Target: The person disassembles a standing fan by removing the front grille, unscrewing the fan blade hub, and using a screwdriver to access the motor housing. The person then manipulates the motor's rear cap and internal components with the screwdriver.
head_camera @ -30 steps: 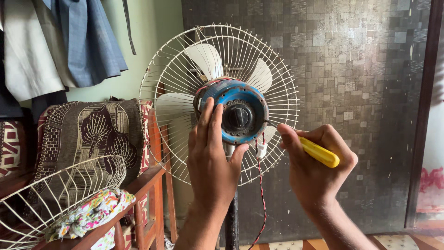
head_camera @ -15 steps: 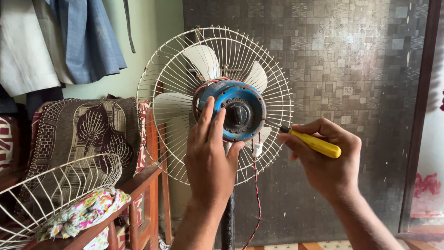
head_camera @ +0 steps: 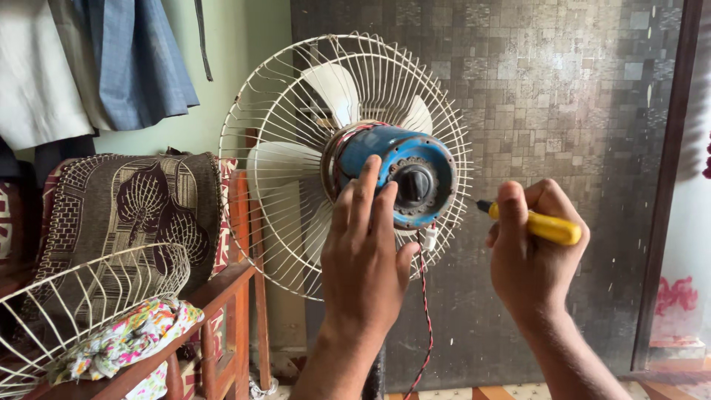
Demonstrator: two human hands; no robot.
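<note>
Against grey tiles, left hand (head_camera: 363,259) lies spread on blue fan motor (head_camera: 392,174); right hand (head_camera: 533,259) pinches yellow screwdriver (head_camera: 537,224).

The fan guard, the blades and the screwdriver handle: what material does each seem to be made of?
Fan guard: thin metal wire, cream paint, dull finish. Blades: probably plastic, whitish and slightly translucent. Screwdriver handle in the right hand: likely plastic, glossy yellow.

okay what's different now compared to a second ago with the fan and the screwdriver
The fan motor now shows more of its blue side. The right hand has drawn the yellow screwdriver slightly away to the right. The left hand stays pressed on the motor.
</note>
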